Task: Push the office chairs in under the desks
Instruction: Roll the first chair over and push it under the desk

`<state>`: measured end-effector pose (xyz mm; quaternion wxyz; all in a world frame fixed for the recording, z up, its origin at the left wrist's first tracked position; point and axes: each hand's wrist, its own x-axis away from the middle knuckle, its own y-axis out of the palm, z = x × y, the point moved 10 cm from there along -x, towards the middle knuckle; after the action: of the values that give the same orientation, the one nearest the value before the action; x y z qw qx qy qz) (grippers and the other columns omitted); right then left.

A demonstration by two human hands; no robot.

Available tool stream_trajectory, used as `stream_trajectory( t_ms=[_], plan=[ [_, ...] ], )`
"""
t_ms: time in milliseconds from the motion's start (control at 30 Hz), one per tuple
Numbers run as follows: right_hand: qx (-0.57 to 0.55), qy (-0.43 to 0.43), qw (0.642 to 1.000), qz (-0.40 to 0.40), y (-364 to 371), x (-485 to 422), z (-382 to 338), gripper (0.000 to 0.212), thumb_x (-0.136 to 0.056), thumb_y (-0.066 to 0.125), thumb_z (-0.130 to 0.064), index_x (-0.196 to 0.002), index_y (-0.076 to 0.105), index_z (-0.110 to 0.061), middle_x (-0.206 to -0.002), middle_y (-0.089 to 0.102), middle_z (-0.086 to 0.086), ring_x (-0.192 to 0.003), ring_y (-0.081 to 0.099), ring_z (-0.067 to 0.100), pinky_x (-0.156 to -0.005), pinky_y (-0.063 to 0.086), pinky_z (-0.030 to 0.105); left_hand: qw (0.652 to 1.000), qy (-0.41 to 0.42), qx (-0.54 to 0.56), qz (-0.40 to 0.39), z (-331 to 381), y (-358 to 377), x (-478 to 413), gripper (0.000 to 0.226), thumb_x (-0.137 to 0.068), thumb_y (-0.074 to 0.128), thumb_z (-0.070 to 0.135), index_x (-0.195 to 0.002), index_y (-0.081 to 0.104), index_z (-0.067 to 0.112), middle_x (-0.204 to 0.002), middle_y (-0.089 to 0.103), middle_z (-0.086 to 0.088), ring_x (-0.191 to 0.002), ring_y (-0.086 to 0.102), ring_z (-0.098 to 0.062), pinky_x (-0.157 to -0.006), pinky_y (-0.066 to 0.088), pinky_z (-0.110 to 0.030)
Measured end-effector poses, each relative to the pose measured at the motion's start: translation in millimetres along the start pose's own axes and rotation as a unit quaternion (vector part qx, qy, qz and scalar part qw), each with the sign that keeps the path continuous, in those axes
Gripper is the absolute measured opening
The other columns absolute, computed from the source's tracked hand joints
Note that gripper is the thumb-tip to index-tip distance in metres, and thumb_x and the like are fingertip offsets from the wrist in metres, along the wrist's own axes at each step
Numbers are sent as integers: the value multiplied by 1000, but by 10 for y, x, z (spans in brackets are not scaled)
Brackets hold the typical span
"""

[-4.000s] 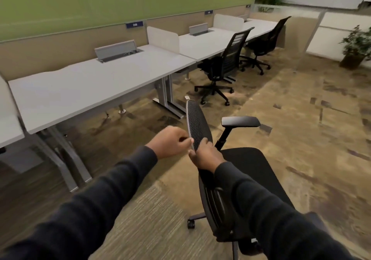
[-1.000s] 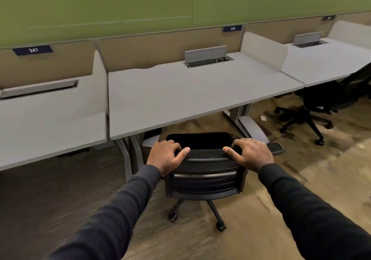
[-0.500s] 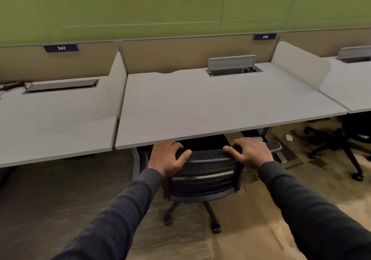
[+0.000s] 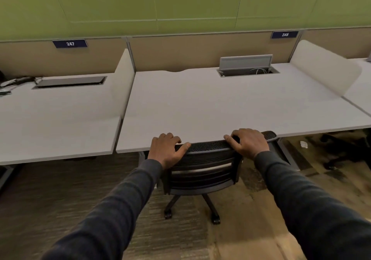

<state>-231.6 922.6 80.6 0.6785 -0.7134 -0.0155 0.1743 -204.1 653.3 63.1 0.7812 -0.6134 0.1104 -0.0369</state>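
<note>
A black mesh-backed office chair (image 4: 202, 171) stands against the front edge of the white desk (image 4: 220, 107) labelled 248. Its seat is hidden under the desktop; only the backrest, two legs and castors show. My left hand (image 4: 167, 149) grips the left end of the backrest's top rim. My right hand (image 4: 248, 142) grips the right end, beside the armrest pad (image 4: 270, 134) that touches the desk edge.
A neighbouring white desk (image 4: 56, 123) labelled 247 lies to the left behind a low divider (image 4: 125, 79). An open cable box (image 4: 246, 67) sits at the back of the middle desk. Another dark chair base (image 4: 345, 151) shows under the right desk. Carpet stretches behind me.
The chair has rolled forward with both hands on it; its seat has gone under the desktop and the backrest now meets the desk edge.
</note>
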Motion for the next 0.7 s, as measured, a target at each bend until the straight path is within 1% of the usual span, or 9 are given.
stream_trajectory(
  t_ms=[133,267,333,400,467,533,600,700],
  plan=[
    [-1,5,1000,-17,63,-183,64,71,-89,17,-74,-84,68,-25,-78,66,-2,-68,53,20,-61,37,34,1000,-8,-7,-2,-56,38,-200,76,-86,18,77,-113,68,27,-106,63,2,-104,54,-23,-86,37,-41],
    [7,9,1000,-9,114,-232,101,62,-96,26,-68,-86,70,-24,-76,65,-2,-67,54,21,-59,37,34,1000,-16,-21,-6,-112,51,-364,77,-85,18,78,-114,68,27,-108,63,1,-106,55,-23,-87,37,-41],
    [1,14,1000,-5,118,-264,85,62,-95,25,-69,-86,69,-25,-76,66,-3,-68,55,21,-59,37,33,999,-23,-24,-3,-168,28,-422,76,-85,20,78,-113,69,28,-110,64,1,-106,55,-24,-88,37,-42],
    [-4,15,1000,-7,117,-293,47,63,-93,24,-70,-86,69,-26,-77,66,-4,-69,57,20,-61,40,33,999,-27,-27,-4,-219,21,-438,74,-85,21,78,-111,70,27,-109,64,1,-106,56,-24,-89,38,-42],
    [-3,16,1000,-8,121,-297,27,61,-94,27,-68,-87,69,-25,-78,67,-3,-69,57,20,-62,44,34,999,-31,-27,-2,-242,25,-431,71,-87,25,77,-111,70,27,-108,65,1,-105,56,-24,-88,39,-42],
    [-3,17,1000,-6,123,-286,23,58,-96,31,-66,-88,71,-25,-79,68,-2,-69,55,20,-63,42,35,999,-32,-30,0,-236,16,-425,67,-89,29,76,-111,70,28,-108,65,0,-105,57,-24,-88,38,-42],
    [0,15,1000,-16,136,-296,11,56,-97,32,-65,-89,71,-25,-81,69,-1,-70,55,21,-63,39,34,999,-30,-36,-9,-223,14,-412,66,-90,30,75,-113,70,27,-110,65,-1,-106,56,-25,-89,39,-42],
    [-14,16,999,-32,131,-301,-53,56,-98,32,-64,-90,70,-23,-81,68,0,-73,58,21,-67,43,36,999,-32,-36,-20,-245,13,-339,67,-91,28,73,-115,69,26,-111,63,-2,-107,55,-25,-90,39,-42]
  ],
)
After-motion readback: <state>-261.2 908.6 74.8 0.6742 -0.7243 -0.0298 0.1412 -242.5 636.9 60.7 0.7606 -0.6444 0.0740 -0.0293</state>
